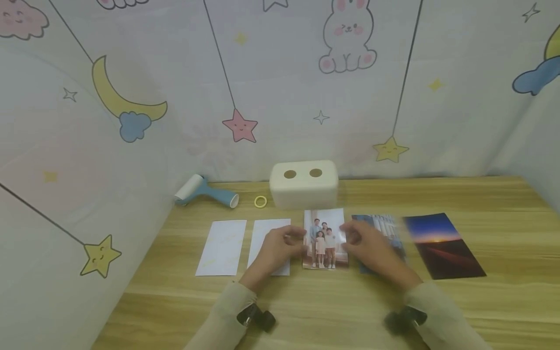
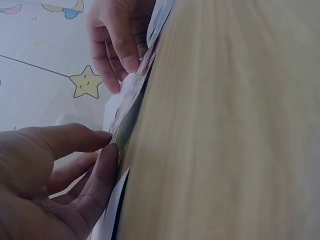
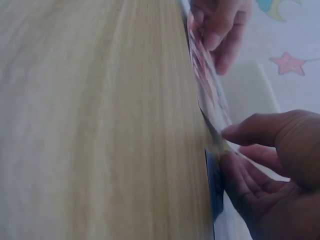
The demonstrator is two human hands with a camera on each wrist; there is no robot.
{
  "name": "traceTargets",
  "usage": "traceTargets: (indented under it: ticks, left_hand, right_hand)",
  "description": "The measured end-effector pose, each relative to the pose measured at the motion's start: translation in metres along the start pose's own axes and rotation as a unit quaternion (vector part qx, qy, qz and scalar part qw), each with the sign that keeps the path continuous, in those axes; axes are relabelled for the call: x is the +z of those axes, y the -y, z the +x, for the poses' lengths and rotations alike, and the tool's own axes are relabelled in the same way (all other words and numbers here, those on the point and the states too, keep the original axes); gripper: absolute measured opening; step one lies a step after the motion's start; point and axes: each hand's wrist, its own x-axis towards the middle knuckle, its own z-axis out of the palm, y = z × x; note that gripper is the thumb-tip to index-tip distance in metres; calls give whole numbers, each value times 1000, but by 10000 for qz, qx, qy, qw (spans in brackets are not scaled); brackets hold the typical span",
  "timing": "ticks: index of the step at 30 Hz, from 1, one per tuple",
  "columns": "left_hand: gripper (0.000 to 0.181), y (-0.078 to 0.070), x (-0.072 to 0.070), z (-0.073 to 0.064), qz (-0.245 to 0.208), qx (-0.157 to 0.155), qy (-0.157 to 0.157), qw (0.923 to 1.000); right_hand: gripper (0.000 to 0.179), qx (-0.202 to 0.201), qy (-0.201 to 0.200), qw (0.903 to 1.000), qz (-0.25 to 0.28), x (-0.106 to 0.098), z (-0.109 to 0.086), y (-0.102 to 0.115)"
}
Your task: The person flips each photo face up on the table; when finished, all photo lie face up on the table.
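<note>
A family photo [image 1: 323, 250] shows people standing together in front of a pale interior. My left hand [image 1: 278, 249] pinches its left edge between thumb and fingers. At the opposite edge, my right hand [image 1: 369, 247] pinches it the same way. In the left wrist view the print [image 2: 134, 95] is seen nearly edge-on, its near side raised off the wooden table [image 2: 225, 125]. Beneath my right hand lies a bluish photo [image 1: 395, 228], partly hidden. A white card [image 1: 280, 267] is partly covered by my left hand.
Another white card [image 1: 222, 248] lies at the left, and a sunset photo [image 1: 444, 248] at the right. Along the back stand or lie a blue-handled lint roller [image 1: 218, 194], a small yellow ring [image 1: 260, 196] and a white box [image 1: 304, 192] with two round holes on top. A patterned curtain [image 1: 280, 87] hangs behind.
</note>
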Motion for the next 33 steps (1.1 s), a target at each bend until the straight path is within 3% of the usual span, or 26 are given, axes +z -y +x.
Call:
traceTargets:
  ticks: [17, 28, 33]
  left_hand:
    - [36, -7, 3, -2, 372, 97, 97, 9992]
    - [35, -6, 8, -4, 772, 318, -177, 9963]
    - [34, -6, 10, -5, 1008, 352, -313, 9938]
  right_hand:
    - [38, -187, -128, 9992, -314, 3, 0, 0]
    - [34, -356, -300, 9972, -578, 5, -2, 4]
    - [33, -230, -270, 9975, -606, 5, -3, 6]
